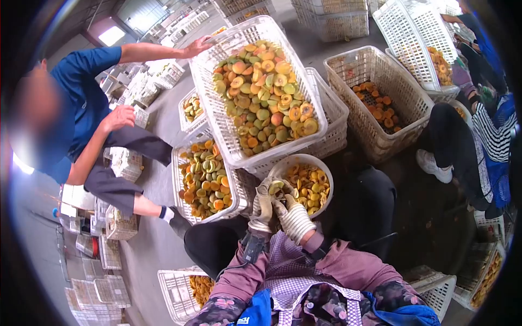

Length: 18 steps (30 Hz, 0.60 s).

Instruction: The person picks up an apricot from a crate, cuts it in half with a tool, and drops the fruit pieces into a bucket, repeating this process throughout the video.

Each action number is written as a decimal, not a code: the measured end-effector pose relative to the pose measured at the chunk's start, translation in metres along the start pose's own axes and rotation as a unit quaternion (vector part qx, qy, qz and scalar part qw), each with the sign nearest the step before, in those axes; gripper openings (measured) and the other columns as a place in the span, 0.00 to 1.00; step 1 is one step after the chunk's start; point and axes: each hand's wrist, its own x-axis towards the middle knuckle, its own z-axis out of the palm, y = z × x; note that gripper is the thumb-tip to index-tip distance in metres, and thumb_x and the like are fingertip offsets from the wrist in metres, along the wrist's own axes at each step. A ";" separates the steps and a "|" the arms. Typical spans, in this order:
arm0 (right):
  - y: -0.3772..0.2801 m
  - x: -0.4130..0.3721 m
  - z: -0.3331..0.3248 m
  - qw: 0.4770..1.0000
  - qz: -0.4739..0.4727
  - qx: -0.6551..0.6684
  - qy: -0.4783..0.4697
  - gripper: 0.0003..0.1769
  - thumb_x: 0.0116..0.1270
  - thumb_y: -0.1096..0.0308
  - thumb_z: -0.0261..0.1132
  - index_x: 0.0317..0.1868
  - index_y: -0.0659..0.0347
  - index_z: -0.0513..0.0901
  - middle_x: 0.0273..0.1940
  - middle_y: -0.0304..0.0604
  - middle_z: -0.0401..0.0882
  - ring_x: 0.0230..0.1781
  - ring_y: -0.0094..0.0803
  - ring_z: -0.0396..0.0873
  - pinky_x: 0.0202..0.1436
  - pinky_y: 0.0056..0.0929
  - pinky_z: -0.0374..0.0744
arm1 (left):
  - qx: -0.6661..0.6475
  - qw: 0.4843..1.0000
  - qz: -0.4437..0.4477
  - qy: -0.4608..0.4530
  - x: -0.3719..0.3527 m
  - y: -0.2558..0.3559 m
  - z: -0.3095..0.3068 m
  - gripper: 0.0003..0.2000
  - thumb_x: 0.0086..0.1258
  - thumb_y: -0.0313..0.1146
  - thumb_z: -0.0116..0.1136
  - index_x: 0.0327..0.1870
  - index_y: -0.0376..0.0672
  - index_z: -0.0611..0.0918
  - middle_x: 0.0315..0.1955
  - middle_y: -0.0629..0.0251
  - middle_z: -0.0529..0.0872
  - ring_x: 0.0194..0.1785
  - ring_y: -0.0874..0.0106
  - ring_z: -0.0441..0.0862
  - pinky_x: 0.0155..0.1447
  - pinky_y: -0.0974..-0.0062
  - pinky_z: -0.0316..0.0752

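Note:
Both of my hands, in striped work gloves, are close together at the rim of a round white bucket [323,209] holding cut yellow peach pieces [310,187]. My left hand [262,205] is closed on a greenish-yellow peach [276,186]. Against it, my right hand [292,215] has its fingers curled around something dark and small that I cannot make out. A large white crate [228,149] of halved peaches [261,92] tilts toward me just beyond the hands. Left of them, a lower crate [217,217] carries more peaches [205,179].
A person in a blue shirt [87,87] stands at left, one hand [197,46] on the tilted crate. At right stands a crate [375,144] with orange peach pieces [378,108]. Another person [462,146] sits at far right. Stacked crates [331,24] stand behind.

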 end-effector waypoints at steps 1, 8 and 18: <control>-0.001 -0.003 0.001 1.000 -0.021 -0.010 0.003 0.27 0.66 0.50 0.54 0.52 0.67 0.72 0.37 0.65 0.78 0.42 0.57 0.78 0.44 0.45 0.76 | 0.010 1.000 -0.015 0.014 0.000 -0.002 -0.009 0.13 0.71 0.41 0.43 0.37 0.41 0.75 0.31 0.60 0.81 0.34 0.68 0.80 0.42 0.71 0.77; -0.010 -0.012 0.000 0.985 0.001 -0.170 -0.037 0.23 0.69 0.63 0.53 0.60 0.67 0.67 0.39 0.58 0.80 0.40 0.46 0.79 0.44 0.32 0.77 | 0.321 0.919 0.224 -0.038 -0.015 -0.015 -0.040 0.11 0.66 0.36 0.44 0.42 0.38 0.73 0.37 0.63 0.74 0.40 0.72 0.74 0.48 0.77 0.71; -0.036 -0.020 -0.013 0.931 0.205 0.159 -0.255 0.26 0.70 0.58 0.52 0.62 0.67 0.64 0.35 0.57 0.80 0.35 0.49 0.78 0.43 0.40 0.76 | 0.160 0.969 0.108 -0.154 -0.008 -0.008 -0.054 0.17 0.72 0.49 0.46 0.38 0.42 0.72 0.29 0.68 0.72 0.34 0.78 0.71 0.37 0.81 0.67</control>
